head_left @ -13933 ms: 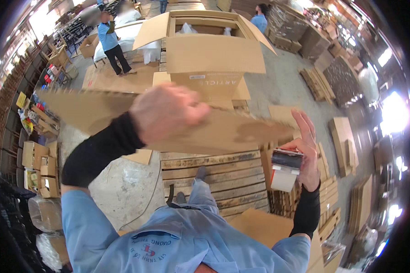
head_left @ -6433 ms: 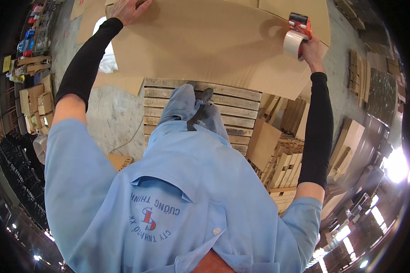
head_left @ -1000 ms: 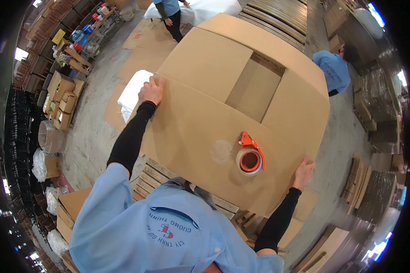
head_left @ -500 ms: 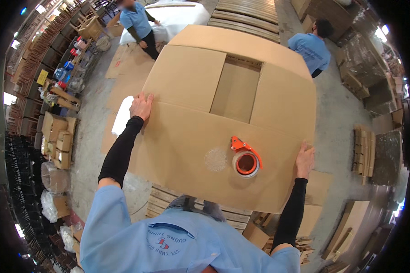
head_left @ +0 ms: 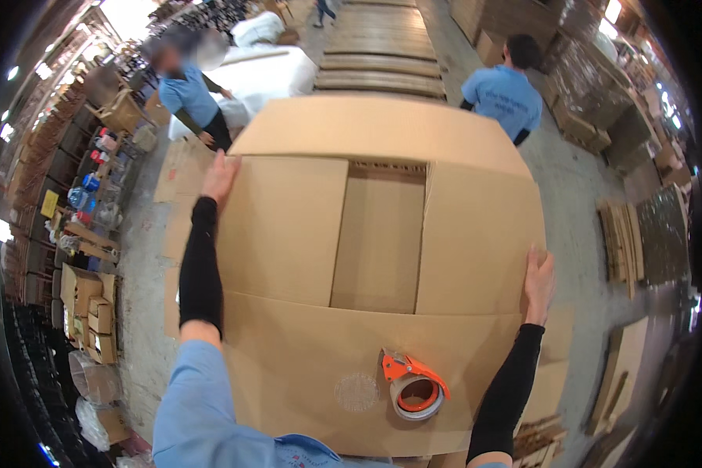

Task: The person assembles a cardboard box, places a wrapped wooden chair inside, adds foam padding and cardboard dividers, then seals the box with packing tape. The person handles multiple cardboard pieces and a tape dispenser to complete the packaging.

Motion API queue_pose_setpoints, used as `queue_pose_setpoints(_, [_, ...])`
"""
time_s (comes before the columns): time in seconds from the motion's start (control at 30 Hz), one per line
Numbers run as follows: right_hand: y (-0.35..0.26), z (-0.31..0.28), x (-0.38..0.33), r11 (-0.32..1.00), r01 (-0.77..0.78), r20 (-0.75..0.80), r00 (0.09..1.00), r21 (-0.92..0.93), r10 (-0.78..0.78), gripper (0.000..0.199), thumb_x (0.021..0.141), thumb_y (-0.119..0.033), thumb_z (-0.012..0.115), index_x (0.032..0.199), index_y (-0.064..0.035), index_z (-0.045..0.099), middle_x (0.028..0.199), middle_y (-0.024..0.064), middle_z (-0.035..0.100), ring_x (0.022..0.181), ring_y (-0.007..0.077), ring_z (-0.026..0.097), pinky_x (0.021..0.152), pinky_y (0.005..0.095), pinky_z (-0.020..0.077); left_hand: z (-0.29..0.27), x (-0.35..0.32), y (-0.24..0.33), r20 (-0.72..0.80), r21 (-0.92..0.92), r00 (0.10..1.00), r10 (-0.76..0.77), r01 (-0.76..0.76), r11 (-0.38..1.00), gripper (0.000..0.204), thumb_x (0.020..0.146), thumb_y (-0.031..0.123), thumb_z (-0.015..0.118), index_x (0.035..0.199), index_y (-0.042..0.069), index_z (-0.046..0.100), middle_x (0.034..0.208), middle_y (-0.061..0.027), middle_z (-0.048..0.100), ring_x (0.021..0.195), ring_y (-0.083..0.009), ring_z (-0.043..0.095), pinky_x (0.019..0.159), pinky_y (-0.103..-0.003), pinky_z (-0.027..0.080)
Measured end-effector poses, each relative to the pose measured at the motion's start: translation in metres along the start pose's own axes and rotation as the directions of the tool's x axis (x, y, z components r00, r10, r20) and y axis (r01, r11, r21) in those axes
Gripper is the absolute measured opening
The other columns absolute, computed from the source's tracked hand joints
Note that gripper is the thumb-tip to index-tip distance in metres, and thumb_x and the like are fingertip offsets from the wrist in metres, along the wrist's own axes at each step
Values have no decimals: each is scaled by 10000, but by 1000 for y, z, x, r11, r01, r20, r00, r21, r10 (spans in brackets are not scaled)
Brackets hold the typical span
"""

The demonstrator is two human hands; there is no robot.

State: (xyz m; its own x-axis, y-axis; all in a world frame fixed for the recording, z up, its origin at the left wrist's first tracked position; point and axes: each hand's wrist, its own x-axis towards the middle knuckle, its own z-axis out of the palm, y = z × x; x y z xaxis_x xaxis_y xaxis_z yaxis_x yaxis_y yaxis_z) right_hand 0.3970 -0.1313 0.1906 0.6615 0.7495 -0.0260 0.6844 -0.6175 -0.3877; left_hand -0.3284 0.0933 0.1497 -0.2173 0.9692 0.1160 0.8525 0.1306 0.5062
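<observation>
A large cardboard box (head_left: 476,234) fills the middle of the view in front of me. Its two side flaps are folded inward, and the gap between them shows plain cardboard (head_left: 381,242) below. The far flap (head_left: 366,129) slopes away, while the near flap (head_left: 281,374) lies toward my body. On that near flap rests an orange tape dispenser (head_left: 415,368) with a roll of tape, untouched. My left hand (head_left: 220,181) grips the box's far left edge. Against the right edge, my right hand (head_left: 538,285) clasps the side, its fingers partly hidden.
Two people in light blue shirts stand beyond the box, one person (head_left: 189,97) at left and another (head_left: 503,93) at right. A slatted wooden surface (head_left: 382,47) runs between them. Flat cardboard (head_left: 181,203) lies on the floor at left; wrapped stacks (head_left: 593,86) stand at right.
The box and dispenser now appear lower in view as my view has tilted up. My left hand has slid farther along the left edge; my right hand also sits farther up its side.
</observation>
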Motion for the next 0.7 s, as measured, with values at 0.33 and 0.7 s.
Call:
queue_pose_setpoints(0.33, [53, 4, 22, 929, 33, -118, 993, 370, 11, 809, 1015, -642, 428, 1459, 32, 478, 1396, 231, 598, 1337, 351, 535, 1115, 438, 392, 20, 101, -22, 133, -952, 988, 79, 105, 287, 481, 1036, 318, 550, 1421, 35, 488, 1212, -123, 672, 1077, -239, 667, 929, -356, 530])
queue_pose_setpoints(0.7, [68, -79, 2, 55, 410, -408, 868, 910, 283, 786, 1020, -613, 448, 1541, -31, 365, 1519, 184, 497, 1437, 302, 433, 1188, 456, 309, -60, -25, 5, 115, -983, 727, 677, -17, 184, 290, 966, 56, 554, 1248, 103, 605, 822, -78, 621, 1097, -267, 616, 1254, -559, 160])
